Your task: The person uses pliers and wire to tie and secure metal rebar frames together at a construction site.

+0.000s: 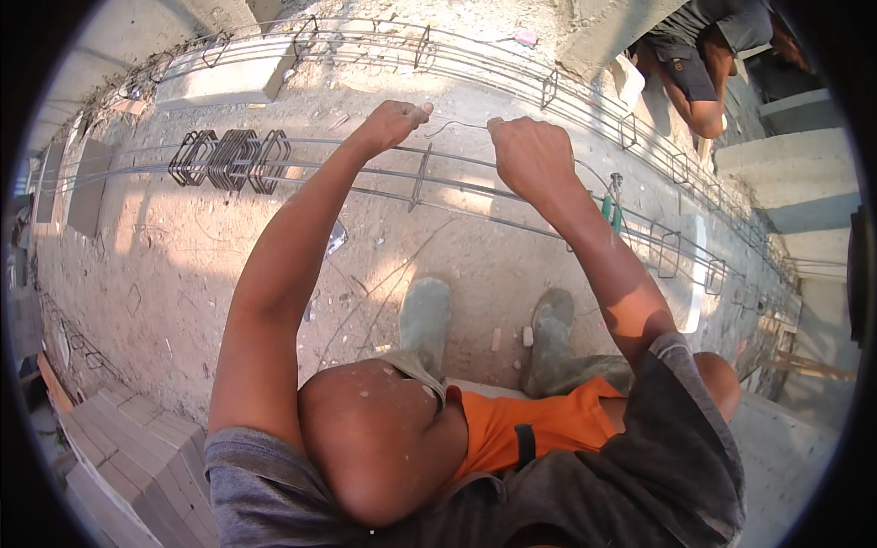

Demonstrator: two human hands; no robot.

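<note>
two hands, apart: the right hand (533, 153) is clamped on one thin wire (460, 123) above the near rebar frame (421, 176); the left hand (393, 126) is by its loose end, grip unclear. one green-handled tool (617, 219) sits at the frame; beyond, one second frame (550, 85), one co-worker (692, 84).

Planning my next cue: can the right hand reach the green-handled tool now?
Probably yes: the tool is near the right hand, with nothing apparently blocking, though the wire it holds may need releasing first.
</note>
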